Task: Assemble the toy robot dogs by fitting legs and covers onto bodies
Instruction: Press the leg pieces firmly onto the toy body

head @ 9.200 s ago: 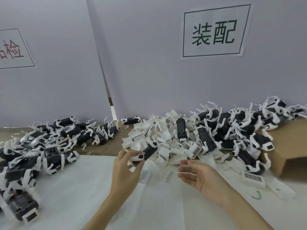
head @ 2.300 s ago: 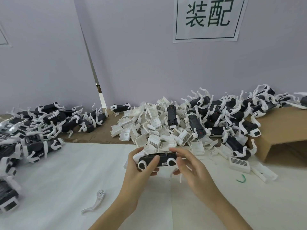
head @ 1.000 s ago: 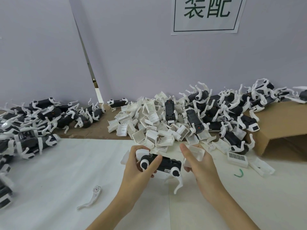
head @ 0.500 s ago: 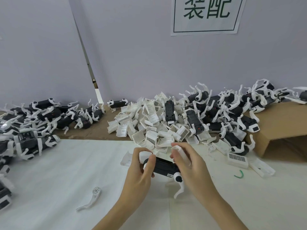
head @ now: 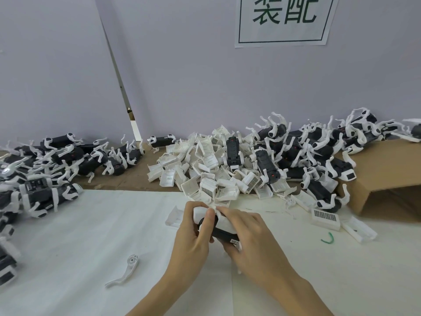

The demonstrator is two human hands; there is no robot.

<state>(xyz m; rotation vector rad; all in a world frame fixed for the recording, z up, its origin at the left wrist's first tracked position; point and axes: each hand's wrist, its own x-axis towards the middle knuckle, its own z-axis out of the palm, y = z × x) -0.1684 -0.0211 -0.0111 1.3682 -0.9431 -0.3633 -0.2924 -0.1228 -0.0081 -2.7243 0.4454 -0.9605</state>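
Just in front of the pile of white covers, the left hand gripped the black toy dog body while the right hand curled over a white cover on it, hiding the join and legs.

Bright, even light; soft shadows; edges bowed.
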